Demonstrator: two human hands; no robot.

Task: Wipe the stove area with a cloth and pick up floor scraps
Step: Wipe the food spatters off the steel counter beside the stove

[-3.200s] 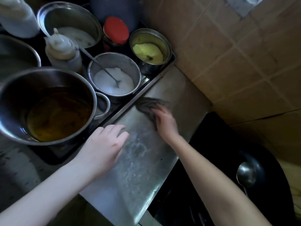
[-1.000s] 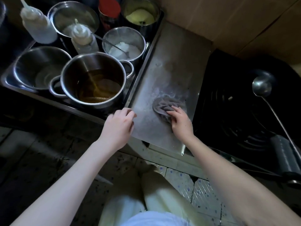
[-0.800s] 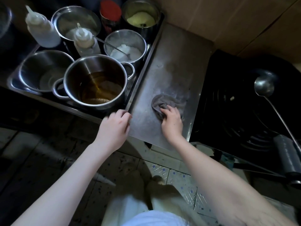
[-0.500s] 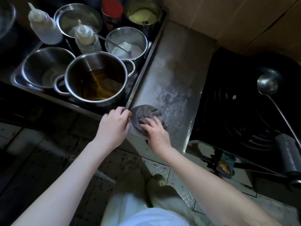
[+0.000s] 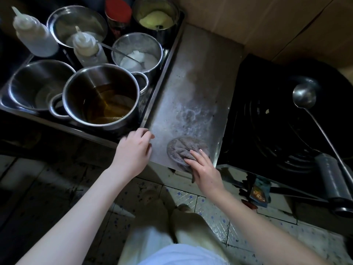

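One pot [image 5: 80,85] holds amber liquid [image 5: 107,107]; right fingers [image 5: 196,157] flat on cloth [image 5: 180,147], left fingers [image 5: 139,135] relaxed.

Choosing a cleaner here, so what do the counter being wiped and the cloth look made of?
The counter: likely stainless steel, dull grey sheen with smeared streaks. The cloth: seemingly soft textile, grey, matte, ribbed texture, bunched in folds.

Dim, shadowy, wide-angle edge distortion.

Cloth [image 5: 183,148] partly hidden under right hand [image 5: 205,173]; left fingertips [image 5: 142,133] look blurred
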